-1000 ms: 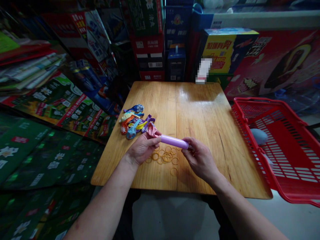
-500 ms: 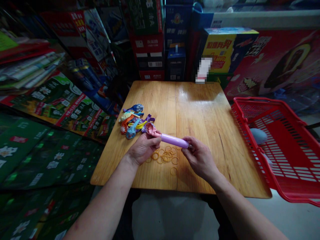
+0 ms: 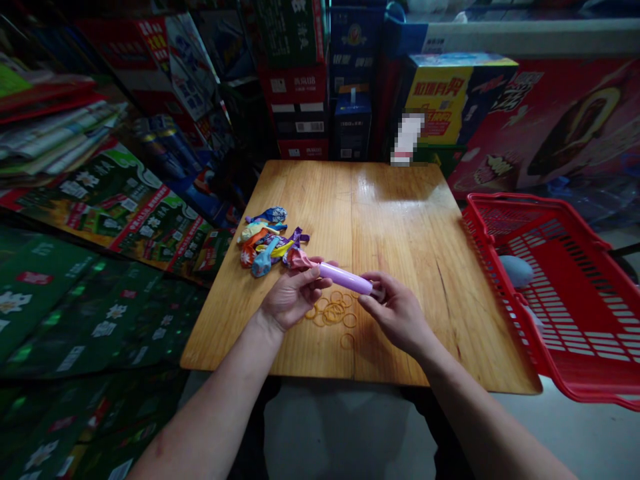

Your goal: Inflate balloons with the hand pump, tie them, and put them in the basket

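Hands: two, bare, over the near half of the table (image 3: 400,227). Left hand (image 3: 285,297) partly closed, thumb and forefinger pinching one pink balloon (image 3: 301,259) at the left end of one purple tube (image 3: 345,278); other fingers loosely bent. Whether the balloon's neck is over the tube's end: cannot tell, fingers cover it. Right hand (image 3: 397,310) curled closed round the tube's right end. Tube held above the tabletop, slanting, left end farther, right end nearer. Forearms enter from near left and near right, converging; wrists fairly straight.

Below and between hands: rubber bands (image 3: 334,312), at least six, overlapping, exact count not possible; one lies apart on the near side. Far left of the hands: balloon pile (image 3: 270,247), uninflated, at least six, also overlapping. Right of table: one red basket (image 3: 550,267), one blue-grey round object (image 3: 517,271) inside.
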A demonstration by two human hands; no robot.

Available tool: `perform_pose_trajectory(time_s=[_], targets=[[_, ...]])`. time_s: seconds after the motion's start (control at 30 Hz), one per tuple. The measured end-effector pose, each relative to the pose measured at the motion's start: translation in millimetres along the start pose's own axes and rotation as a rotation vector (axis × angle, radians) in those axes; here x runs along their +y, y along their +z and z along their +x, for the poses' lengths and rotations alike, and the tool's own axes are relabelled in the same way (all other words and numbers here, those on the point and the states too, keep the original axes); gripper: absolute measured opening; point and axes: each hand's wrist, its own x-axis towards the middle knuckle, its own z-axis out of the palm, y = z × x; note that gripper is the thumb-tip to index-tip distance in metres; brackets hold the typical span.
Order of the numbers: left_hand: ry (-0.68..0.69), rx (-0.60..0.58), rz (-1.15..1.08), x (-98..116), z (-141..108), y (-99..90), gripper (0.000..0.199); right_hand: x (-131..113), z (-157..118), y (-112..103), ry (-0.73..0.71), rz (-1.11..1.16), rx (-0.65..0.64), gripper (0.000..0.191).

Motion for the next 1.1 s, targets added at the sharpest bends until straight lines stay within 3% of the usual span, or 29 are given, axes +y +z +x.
perform_pose_trajectory(time_s=[0.23, 0.4, 0.63, 0.8, 1.1], targets=[[0.165, 0.064, -0.065, 28.7, -1.8, -6.8, 0.021, -2.9, 13.5, -32.7, 0.315, 0.882, 0.032, 0.025], [0.211, 0.086, -0.07, 34.5, -2.9, -6.9, 0.02, -7.4, 16.9, -44.0, 0.402, 1.237, -0.006, 0.02], [0.138, -0.045, -0.039, 4.4, -7.7, 4.5, 0.019, 9.4, 10.7, -13.6, 0.509, 1.301, -0.13, 0.029], [0.149, 0.012, -0.108, -9.8, -4.6, 7.0, 0.014, 6.6, 10.0, -1.7, 0.466, 1.37, -0.148, 0.028], [0.327, 0.135, -0.15, 17.5, 2.2, -0.3, 0.014, -4.1, 18.8, -21.6, 0.378, 1.431, -0.048, 0.012]])
